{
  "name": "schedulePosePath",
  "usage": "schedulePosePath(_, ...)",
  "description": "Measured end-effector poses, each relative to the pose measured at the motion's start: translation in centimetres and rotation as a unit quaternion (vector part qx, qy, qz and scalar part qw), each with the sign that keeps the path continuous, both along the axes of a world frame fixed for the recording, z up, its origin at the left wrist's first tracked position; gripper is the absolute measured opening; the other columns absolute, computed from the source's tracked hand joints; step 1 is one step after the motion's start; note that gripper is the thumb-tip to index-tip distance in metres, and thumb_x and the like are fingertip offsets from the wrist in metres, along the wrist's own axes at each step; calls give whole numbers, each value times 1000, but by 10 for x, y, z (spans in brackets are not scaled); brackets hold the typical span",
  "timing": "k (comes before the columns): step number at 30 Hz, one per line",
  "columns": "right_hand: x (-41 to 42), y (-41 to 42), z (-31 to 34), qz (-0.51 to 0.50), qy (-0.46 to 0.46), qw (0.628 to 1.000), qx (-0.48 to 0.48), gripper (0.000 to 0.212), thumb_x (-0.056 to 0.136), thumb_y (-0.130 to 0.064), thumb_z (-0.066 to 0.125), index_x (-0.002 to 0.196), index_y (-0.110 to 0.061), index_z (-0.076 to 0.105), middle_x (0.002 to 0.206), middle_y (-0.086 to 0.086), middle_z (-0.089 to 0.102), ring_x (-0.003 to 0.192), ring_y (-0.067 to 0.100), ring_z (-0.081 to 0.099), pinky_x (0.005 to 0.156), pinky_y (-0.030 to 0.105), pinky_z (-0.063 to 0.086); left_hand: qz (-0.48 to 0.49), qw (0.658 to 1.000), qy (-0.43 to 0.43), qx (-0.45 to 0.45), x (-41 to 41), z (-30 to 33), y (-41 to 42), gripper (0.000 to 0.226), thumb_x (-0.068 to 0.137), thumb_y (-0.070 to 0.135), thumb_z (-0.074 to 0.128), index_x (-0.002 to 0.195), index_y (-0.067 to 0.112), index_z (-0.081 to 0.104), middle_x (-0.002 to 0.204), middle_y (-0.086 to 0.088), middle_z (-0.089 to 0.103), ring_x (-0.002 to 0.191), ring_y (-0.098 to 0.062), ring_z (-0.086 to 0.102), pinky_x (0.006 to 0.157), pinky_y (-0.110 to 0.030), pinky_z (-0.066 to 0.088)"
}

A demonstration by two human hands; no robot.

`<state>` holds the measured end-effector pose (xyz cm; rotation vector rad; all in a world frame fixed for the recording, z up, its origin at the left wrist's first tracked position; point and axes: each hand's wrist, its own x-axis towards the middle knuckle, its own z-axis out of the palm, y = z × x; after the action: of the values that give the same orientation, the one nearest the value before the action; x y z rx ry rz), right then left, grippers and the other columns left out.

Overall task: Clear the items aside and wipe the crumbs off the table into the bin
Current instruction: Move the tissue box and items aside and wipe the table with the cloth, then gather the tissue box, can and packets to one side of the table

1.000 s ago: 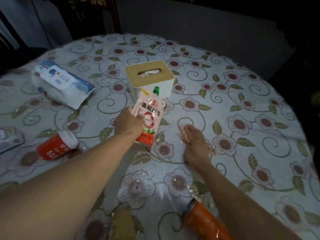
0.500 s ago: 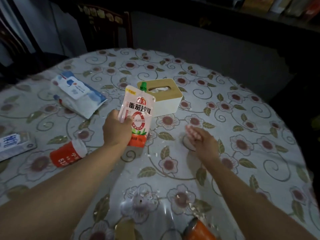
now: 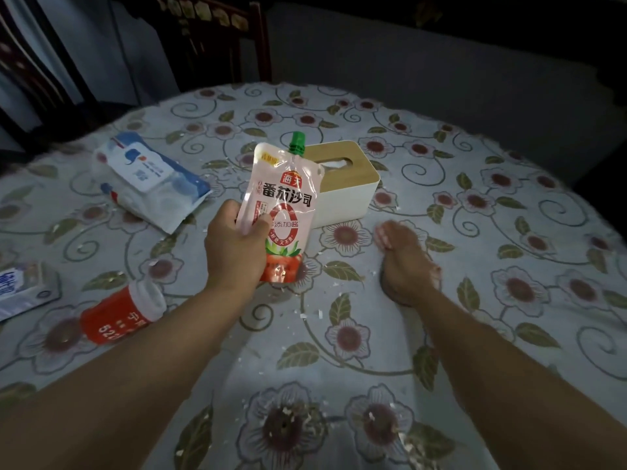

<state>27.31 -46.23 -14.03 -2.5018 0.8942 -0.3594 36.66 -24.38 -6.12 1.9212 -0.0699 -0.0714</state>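
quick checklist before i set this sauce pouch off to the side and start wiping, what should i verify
1. Left hand has a firm hold on the sauce pouch: ok, fingers and thumb curl round its lower edge.
2. Green cap closed: cannot tell, though it sits on the spout.
3. Room on the left to put it down: not ok without care; the wipes pack, red bottle and a small carton already lie there.
4. Right hand free to wipe: ok, flat on the tablecloth, holding nothing.
5. Tissue box moved aside: not ok, it stands mid-table.
6. Bin within reach: cannot tell, none in view.
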Motion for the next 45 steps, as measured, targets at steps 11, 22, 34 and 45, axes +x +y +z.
schedulePosePath(11, -81, 176, 27, 261, 7, 939, 225, 45, 89, 9, 35, 116, -12, 65, 118, -7, 63, 109, -4, 53, 94, 3, 34, -2, 1000, 19, 8, -27, 33, 33, 17, 89, 18, 59, 98, 4, 58, 92, -7, 65, 83, -26, 65, 73, -42, 57)
schedulePosePath(22, -81, 169, 111, 49, -74, 920, 381, 57, 86, -31, 62, 138, -20, 41, 144, -5, 39, 125, 14, 41, 98, 28, 35, -84, 995, 42, 25, -56, 67, 63, 12, 91, 20, 59, 92, 8, 55, 80, 2, 61, 71, -14, 61, 58, -29, 51)
schedulePosePath(34, -46, 183, 175, -81, -189, 840, 502, 13, 90, -3, 54, 102, -8, 54, 89, 9, 66, 75, 20, 66, 55, 31, 54, -240, 965, 105, 24, -53, 85, 96, 9, 89, 22, 61, 98, 20, 64, 99, -1, 71, 90, -19, 67, 84, -41, 56)
schedulePosePath(45, -31, 203, 145, -69, -203, 887, 409, 27, 85, 3, 53, 106, -14, 55, 95, 14, 67, 88, 29, 68, 79, 52, 56, -197, 875, 23, 441, 0, 7, 162, 83, 76, 34, 71, 144, 32, 24, 150, -4, 28, 139, -31, 25, 109, -52, 31)
